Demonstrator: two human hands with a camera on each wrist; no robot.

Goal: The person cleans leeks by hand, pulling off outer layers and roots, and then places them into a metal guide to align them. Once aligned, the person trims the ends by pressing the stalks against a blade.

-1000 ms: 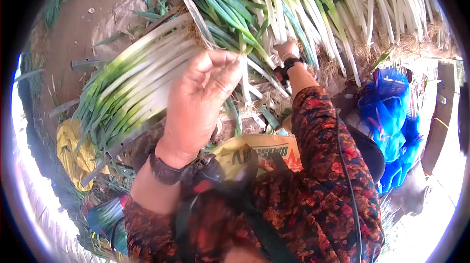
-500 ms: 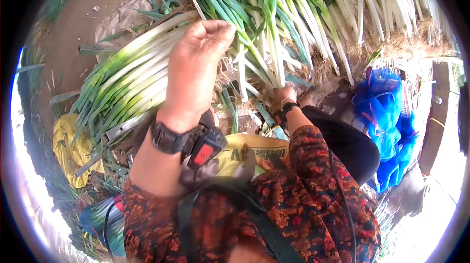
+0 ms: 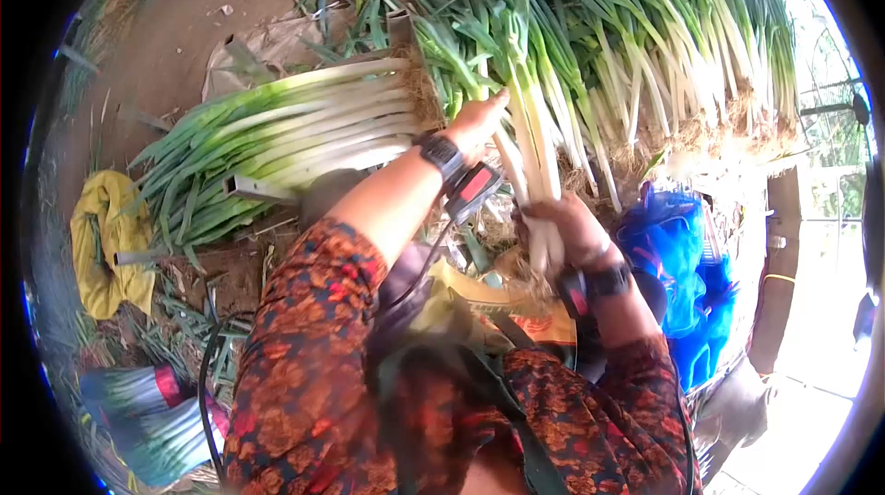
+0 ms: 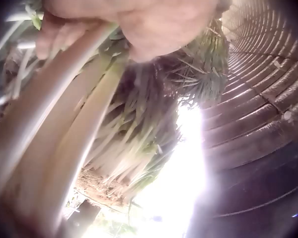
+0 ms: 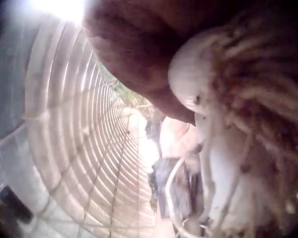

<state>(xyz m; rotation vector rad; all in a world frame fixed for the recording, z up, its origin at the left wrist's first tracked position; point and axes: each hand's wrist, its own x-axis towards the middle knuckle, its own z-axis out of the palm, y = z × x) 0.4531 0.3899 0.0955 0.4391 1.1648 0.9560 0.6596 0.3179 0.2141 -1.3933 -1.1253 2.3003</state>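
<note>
Several leek stalks (image 3: 533,131) stand roughly upright between the two hands in the head view. The left hand (image 3: 472,126) grips them at the upper part of the white shafts, where the green begins. Lower down, the right hand (image 3: 573,229) holds them just above the roots. In the left wrist view the left hand (image 4: 154,22) has its fingers round the pale shafts (image 4: 82,119). The right wrist view shows the right hand (image 5: 139,54) in shadow against a white bulb (image 5: 188,72) with brown roots; its fingertips are hidden.
A row of leeks (image 3: 318,117) lies at the left on metal bars. More leeks (image 3: 645,62) spread across the top right. Blue netting (image 3: 668,260) lies right of the right hand, a yellow cloth (image 3: 112,241) at far left, and a printed yellow sack (image 3: 479,297) below the hands.
The left hand, raised with pinched fingers before, has come right to the stalks and grips them. The right hand has drawn the stalks down towards the body. The view has shifted.
</note>
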